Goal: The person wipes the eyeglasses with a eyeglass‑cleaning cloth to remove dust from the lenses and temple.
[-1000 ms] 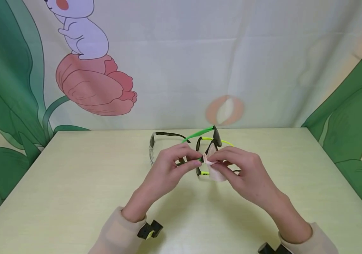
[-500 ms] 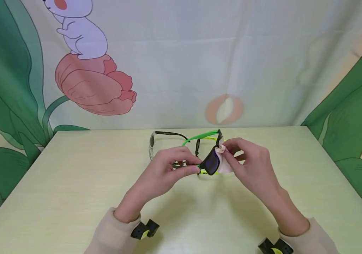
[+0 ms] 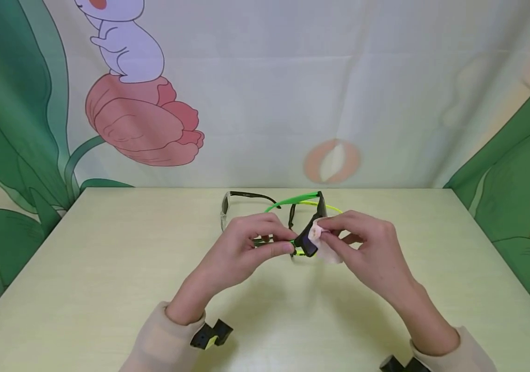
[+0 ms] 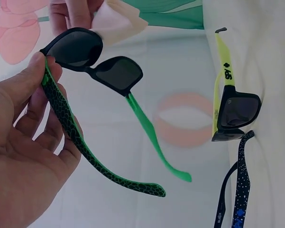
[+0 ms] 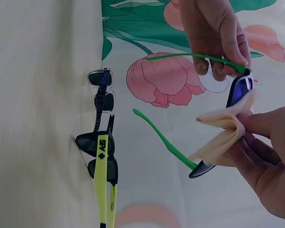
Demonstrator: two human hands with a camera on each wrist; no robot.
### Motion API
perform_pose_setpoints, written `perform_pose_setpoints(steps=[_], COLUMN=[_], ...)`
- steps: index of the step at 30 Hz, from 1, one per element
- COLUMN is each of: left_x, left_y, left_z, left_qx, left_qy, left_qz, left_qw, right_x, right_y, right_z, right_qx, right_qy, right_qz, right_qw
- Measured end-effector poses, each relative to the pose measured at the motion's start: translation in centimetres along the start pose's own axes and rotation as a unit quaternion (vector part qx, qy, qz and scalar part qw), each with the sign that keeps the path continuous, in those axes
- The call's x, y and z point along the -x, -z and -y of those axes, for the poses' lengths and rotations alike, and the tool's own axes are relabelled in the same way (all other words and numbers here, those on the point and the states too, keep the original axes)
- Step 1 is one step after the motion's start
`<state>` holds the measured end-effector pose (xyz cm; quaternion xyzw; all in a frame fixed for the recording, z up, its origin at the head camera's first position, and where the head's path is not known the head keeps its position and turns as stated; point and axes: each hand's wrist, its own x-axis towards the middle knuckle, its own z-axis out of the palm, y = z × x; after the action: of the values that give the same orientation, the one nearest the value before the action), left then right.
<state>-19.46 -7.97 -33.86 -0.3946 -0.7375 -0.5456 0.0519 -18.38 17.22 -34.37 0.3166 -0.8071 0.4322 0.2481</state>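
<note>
My left hand (image 3: 251, 248) pinches a pair of black-framed sunglasses with green temples (image 4: 78, 47) at the hinge of one temple, holding them above the table. The temple under my left thumb has a dark scale pattern in the left wrist view. In my right hand (image 3: 362, 243), thumb and fingers pinch a pale pink cloth (image 5: 227, 128) against the front of a lens. The cloth hides part of the lenses in the right wrist view; the uncovered lens (image 5: 240, 90) there looks bluish purple.
Behind the hands on the table (image 3: 107, 268), sunglasses with yellow temples (image 4: 237, 111) stand beside clear-framed sunglasses with dark speckled temples (image 5: 102, 95). A printed curtain (image 3: 255, 93) hangs along the table's far edge.
The sunglasses turned so a lens came into sight, then stayed nearly still in my left hand. My right hand with the cloth moved right, then slightly back left over the lens.
</note>
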Motion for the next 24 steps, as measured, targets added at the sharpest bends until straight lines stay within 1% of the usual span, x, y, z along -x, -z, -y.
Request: perform_pose_setpoints(steps=[4, 9, 11, 13, 19, 24], left_x=[-0.1, -0.1, 0.0, 0.1, 0.0, -0.1], left_y=[-0.1, -0.3, -0.4, -0.4, -0.5, -0.5], left_z=[0.0, 0.1, 0.1, 0.1, 0.0, -0.2], left_qx=[-0.002, 0.000, 0.000, 0.000, 0.004, 0.013], left_qy=[-0.007, -0.011, -0.010, -0.009, -0.001, -0.005], left_qz=[-0.009, -0.020, -0.022, -0.023, -0.026, -0.015], left_qw=[0.9999, 0.9997, 0.9997, 0.9997, 0.9997, 0.9998], right_x=[0.1, 0.2, 0.2, 0.2, 0.0, 0.1], right_y=[-0.1, -0.7, -0.8, -0.9, -0.8, -0.6], right_z=[0.7, 1.3, 1.4, 1.3, 0.3, -0.5], right_qx=[-0.026, -0.068, -0.075, -0.070, -0.037, -0.006], right_qy=[0.026, 0.068, 0.081, 0.087, 0.074, 0.058], right_qz=[0.001, -0.014, -0.019, -0.024, -0.037, -0.054], right_qw=[0.999, 0.995, 0.994, 0.994, 0.996, 0.997])
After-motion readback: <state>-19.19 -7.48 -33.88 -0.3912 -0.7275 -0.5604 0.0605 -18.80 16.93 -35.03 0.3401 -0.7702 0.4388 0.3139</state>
